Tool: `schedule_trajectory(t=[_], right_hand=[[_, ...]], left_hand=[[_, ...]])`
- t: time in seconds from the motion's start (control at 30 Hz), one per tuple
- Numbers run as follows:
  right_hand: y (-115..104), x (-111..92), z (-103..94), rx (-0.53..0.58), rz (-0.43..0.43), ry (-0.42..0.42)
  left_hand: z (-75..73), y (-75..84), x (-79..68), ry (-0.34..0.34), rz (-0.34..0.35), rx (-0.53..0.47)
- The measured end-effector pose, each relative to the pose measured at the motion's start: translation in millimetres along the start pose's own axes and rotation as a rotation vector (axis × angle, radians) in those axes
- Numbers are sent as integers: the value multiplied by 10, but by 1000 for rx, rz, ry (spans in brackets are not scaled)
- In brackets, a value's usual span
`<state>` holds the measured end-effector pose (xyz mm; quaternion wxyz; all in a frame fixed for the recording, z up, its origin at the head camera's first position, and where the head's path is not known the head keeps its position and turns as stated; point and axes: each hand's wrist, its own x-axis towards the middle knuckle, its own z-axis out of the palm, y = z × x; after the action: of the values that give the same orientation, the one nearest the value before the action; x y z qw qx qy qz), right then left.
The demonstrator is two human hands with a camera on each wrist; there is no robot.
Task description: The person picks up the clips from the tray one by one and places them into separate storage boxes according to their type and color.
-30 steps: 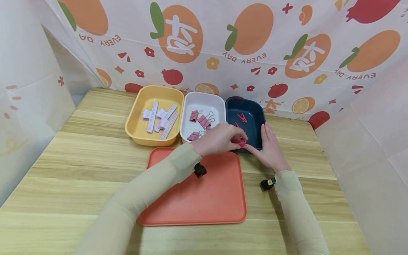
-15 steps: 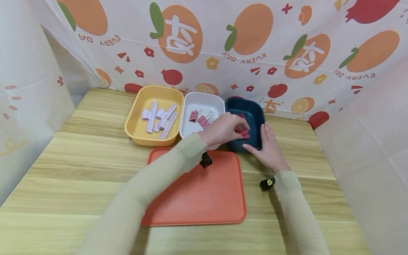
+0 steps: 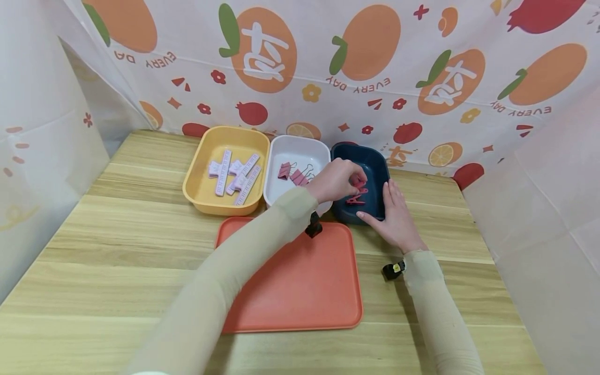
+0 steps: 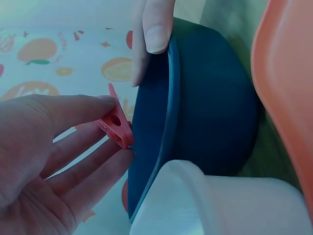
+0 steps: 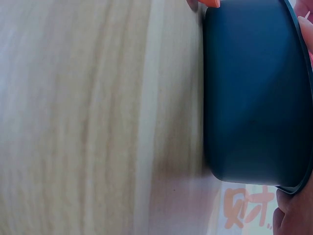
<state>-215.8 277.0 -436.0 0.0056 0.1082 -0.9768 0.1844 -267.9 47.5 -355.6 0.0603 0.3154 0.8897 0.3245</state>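
Observation:
My left hand (image 3: 339, 179) reaches over the dark blue bin (image 3: 344, 216) and pinches a red clothespin (image 4: 116, 122) between thumb and fingertips. In the left wrist view this clothespin is beside the bin's rim. Below the hand in the head view, more red clothespins (image 3: 355, 200) lie inside the bin, partly covered by my fingers. My right hand (image 3: 398, 221) rests against the bin's right side with straight fingers, its thumb at the front rim. From the right wrist, the bin's outer wall (image 5: 254, 98) fills much of the view.
A white bin (image 3: 276, 143) with several pink binder clips stands left of the blue one. Beyond it is a yellow bin (image 3: 199, 203) holding lilac ruler-like clips. An orange tray (image 3: 300, 286) lies in front of the bins. A fruit-print sheet (image 3: 309, 62) hangs behind them.
My left hand has moved back and slightly right, from the bin's front rim to over its middle, away from my right thumb. My right hand stays at the bin's side.

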Motion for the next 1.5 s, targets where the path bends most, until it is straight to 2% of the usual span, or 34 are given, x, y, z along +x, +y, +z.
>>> schedule_trajectory(t=[0.3,0.57,0.77,0.87,0.97,1.13,1.3,1.5], right_hand=[[-4,-8,0,1,0,2],[-17,-1,4,3,-8,-1],[-20,18,24,2,-16,-7],[-29,26,29,5,-19,-14],[-38,30,19,16,-20,-1],[-33,31,0,17,-30,20],[-25,18,5,5,-23,13],[4,5,2,10,-8,10]], left_hand=[[76,-37,159,28,-57,-87],[212,-94,313,34,-127,-96],[277,-106,445,59,-250,-170],[285,-102,490,61,-290,-160],[271,-94,510,65,-282,-123],[241,-94,487,59,-229,-100],[196,-53,386,42,-163,-77],[84,46,264,66,-96,-34]])
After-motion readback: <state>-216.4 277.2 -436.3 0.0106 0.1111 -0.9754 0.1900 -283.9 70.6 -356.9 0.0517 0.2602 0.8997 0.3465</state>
